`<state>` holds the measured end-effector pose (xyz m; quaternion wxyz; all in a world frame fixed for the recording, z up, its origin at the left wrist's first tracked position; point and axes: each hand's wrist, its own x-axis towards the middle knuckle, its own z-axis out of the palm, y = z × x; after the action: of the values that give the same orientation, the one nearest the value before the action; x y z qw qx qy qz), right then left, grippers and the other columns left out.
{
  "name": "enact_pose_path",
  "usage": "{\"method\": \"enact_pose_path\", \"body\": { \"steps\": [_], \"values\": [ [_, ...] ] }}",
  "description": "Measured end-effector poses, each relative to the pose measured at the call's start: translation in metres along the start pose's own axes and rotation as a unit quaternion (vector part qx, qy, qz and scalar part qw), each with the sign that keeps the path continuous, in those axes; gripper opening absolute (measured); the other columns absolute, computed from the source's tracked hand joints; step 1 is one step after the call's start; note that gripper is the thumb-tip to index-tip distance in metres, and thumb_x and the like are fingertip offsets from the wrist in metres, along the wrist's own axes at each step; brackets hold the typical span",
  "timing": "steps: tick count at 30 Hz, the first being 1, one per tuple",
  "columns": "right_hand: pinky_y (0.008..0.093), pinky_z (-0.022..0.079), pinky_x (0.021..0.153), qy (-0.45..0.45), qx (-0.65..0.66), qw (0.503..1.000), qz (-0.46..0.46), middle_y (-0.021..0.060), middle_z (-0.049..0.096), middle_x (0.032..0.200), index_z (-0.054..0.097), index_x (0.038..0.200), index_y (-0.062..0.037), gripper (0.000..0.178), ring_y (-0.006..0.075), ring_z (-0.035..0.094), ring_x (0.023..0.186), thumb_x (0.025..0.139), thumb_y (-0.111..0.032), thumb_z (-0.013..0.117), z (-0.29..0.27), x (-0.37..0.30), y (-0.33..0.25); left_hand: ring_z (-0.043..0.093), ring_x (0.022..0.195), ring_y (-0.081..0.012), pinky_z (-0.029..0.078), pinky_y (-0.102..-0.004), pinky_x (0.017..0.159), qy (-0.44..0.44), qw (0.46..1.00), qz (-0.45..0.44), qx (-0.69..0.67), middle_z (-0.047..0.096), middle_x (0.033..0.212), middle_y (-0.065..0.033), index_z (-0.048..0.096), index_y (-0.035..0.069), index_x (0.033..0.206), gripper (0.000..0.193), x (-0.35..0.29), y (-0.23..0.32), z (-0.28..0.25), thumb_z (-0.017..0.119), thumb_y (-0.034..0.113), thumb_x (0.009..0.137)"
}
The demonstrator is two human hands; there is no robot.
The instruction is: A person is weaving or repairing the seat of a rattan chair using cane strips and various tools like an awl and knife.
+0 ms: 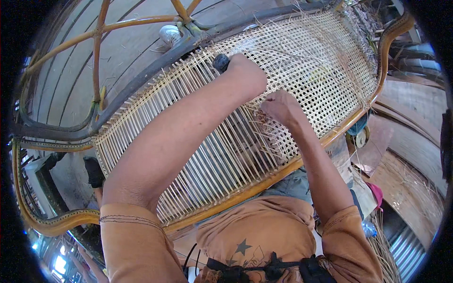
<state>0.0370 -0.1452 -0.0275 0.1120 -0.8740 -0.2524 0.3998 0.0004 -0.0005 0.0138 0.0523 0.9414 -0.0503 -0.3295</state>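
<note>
Evidently, both hands are at the cane seat of a long curved bench, which lies across the person's front, just beyond the shirt. To the right the seat is covered with close weave full of small holes; to the left, bare strands run side by side from the front rail to the dark back rail. The left hand is bent over the seat near the back, its fingers mostly hidden behind the wrist, so I cannot tell whether it grips anything. Just beside it is a dark, rounded thing, and whether that is held cannot be told either. Nearer the body, the right hand is at the ragged edge of the weave with its fingers curled in; whether a strand is pinched between them is too small to make out. Short loose ends stick out along that edge below the hand, and dry fibres lie over the far right of the weave. Wooden floorboards show past the back rail, while a brown board, a pink cloth and a corrugated sheet lie off to the right.
</note>
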Motion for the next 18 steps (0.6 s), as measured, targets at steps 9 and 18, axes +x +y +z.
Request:
{"method": "enact_pose_path", "body": {
  "steps": [9,18],
  "values": [
    [0.0421,0.049,0.065,0.037,-0.074,0.996,-0.027,0.0234,0.063,0.079,0.067,0.084,-0.0009,0.029,0.0368,0.063,0.072,0.075,-0.028,0.06,0.015,0.014,0.009,0.067,0.083,-0.0239,0.051,-0.0389,0.067,0.014,0.999,0.04,0.001,0.069,0.088,-0.0069,0.071,0.01,0.089,0.019,0.004,0.012,0.0,0.059,0.017,0.076],
    [0.0419,0.051,0.072,0.041,-0.154,0.987,-0.014,0.0198,0.066,0.089,0.067,0.087,-0.0041,0.03,0.0357,0.064,0.087,0.087,-0.029,0.051,0.012,-0.003,-0.016,0.065,0.092,-0.0234,0.049,-0.0385,0.079,-0.046,0.993,-0.038,-0.104,0.068,0.098,-0.0051,0.07,0.013,0.099,0.028,0.012,-0.011,0.021,0.063,0.023,0.074]
  ]
}}
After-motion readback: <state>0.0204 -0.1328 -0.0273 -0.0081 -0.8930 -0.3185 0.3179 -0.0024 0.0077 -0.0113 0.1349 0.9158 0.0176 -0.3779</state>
